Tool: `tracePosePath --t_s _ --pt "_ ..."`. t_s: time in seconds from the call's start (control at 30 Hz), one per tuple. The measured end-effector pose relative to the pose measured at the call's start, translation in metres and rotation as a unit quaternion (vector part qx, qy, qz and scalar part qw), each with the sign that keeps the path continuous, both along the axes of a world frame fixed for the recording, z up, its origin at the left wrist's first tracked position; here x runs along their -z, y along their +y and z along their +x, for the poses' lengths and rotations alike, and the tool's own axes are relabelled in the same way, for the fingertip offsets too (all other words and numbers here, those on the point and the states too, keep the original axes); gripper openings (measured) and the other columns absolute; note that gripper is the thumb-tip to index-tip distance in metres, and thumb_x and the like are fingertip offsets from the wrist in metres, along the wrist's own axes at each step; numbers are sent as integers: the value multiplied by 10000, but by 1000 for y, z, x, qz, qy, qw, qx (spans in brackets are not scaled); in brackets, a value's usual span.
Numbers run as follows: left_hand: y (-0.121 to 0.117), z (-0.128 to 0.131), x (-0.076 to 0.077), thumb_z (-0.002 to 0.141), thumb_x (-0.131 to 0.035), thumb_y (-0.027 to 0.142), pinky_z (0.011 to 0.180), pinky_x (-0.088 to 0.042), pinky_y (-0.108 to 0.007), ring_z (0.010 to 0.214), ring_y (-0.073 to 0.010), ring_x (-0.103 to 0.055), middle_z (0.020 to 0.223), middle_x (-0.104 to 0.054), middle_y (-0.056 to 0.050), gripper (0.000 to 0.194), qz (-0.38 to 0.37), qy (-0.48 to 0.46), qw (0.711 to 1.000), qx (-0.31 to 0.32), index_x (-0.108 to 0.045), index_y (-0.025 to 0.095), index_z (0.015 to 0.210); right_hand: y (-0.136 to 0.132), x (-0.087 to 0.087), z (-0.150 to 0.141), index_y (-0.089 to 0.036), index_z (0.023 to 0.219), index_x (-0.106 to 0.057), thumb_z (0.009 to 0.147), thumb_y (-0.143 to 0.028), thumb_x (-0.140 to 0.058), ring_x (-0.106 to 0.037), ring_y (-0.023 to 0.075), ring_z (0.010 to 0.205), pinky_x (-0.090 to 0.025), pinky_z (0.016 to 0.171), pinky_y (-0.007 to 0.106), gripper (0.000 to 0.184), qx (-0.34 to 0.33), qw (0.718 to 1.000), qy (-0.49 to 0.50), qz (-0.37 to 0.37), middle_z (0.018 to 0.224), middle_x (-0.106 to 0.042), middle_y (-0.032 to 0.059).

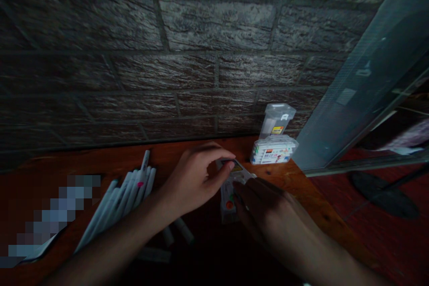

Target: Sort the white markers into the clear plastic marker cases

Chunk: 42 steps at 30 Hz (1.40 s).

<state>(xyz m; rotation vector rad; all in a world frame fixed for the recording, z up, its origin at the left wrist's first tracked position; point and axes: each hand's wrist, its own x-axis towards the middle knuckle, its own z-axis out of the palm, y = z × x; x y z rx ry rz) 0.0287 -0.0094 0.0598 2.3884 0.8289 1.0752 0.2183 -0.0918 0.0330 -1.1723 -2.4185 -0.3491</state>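
My left hand pinches the far end of a clear plastic case between thumb and fingers. The case stands on the wooden table in front of me, with an orange round marker end and a bit of green showing inside its near part. My right hand is closed, its fingertips against the right side of the case opening. Whatever lies in those fingers is hidden by the hand. To the left, a row of white markers lies side by side, one on top with a pink mark. My left forearm covers part of them.
Loose markers lie in shadow below my left forearm. Near the wall stand an upright clear container and a labelled marker case. A pixelated patch covers something at left. Table ends at right; brick wall behind.
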Motion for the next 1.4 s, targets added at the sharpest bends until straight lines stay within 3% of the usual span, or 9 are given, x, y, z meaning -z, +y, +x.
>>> tracePosePath --t_s 0.53,0.7,0.77,0.93,1.07,1.17,1.4 --pt "2 0 3 993 -631 190 835 -565 -300 941 -188 -749 1025 -798 -32 166 -1 8 1000 -2 -781 209 1061 -5 -1 4 -146 1008 -733 967 -84 -604 -707 211 770 -574 655 309 149 -5 1000 22 2 858 -737 97" --pt "2 -2 4 988 -639 182 835 -557 -272 941 -165 -751 1028 -801 -16 166 1 10 1000 -2 -784 208 1064 -11 -2 8 -157 870 -704 968 -60 -548 -668 198 687 -511 566 299 208 -14 999 43 8 769 -688 73" --pt "2 -2 4 989 -640 186 850 -557 -274 954 -168 -751 1033 -805 -15 164 2 9 1000 -3 -786 212 1059 -14 -4 9 -160 823 -686 985 -68 -515 -650 196 637 -490 531 305 252 -18 998 65 16 729 -670 62" --pt "4 -3 1 993 -635 207 865 -560 -298 965 -186 -756 1042 -810 -28 167 10 15 1000 -17 -786 209 1064 -14 -14 18 -129 962 -741 1015 -180 -553 -682 178 607 -507 522 282 202 -27 988 145 39 719 -710 50" --pt "5 -7 -4 985 -636 202 811 -557 -298 941 -188 -755 1030 -809 -41 170 21 23 999 -39 -787 199 1063 7 -19 29 -159 849 -732 982 -190 -626 -691 150 600 -515 576 255 173 -36 971 228 67 710 -745 40" --pt "7 -16 0 981 -644 215 799 -551 -290 915 -187 -757 1005 -819 -41 168 15 30 998 -61 -791 195 1059 29 -13 34 -165 717 -698 983 -218 -634 -590 127 474 -422 498 259 279 -14 958 273 86 580 -669 12" --pt "2 -69 32 973 -635 361 732 -570 -271 907 -221 -780 1006 -843 -52 248 -51 33 985 -162 -805 201 1056 59 27 50 -190 665 -707 1007 -378 -620 -570 149 502 -394 513 278 400 13 927 368 67 589 -670 29"
